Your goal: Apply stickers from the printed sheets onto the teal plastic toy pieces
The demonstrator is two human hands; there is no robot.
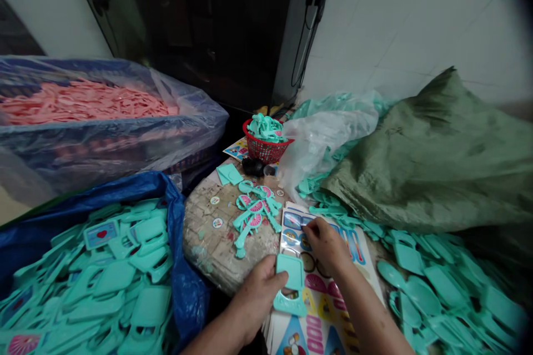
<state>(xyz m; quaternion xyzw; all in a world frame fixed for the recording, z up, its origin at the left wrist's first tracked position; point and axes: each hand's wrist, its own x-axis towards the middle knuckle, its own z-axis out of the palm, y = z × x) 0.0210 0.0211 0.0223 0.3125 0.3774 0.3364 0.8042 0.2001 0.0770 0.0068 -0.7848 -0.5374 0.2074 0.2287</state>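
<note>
One teal plastic piece with a cut-out (290, 270) is being gripped by the left hand (264, 288), over the left part of one stack of sticker sheets (328, 310). The top sheet is being touched near its upper left by the right hand's fingertips (306, 228); whether a sticker is being pinched cannot be told. Three loose round stickers (217, 223) and one red basket (268, 151) are being supported by the table (202, 205). Uncounted pink pieces (95, 102) are being held in one plastic-wrapped crate (104, 147).
</note>
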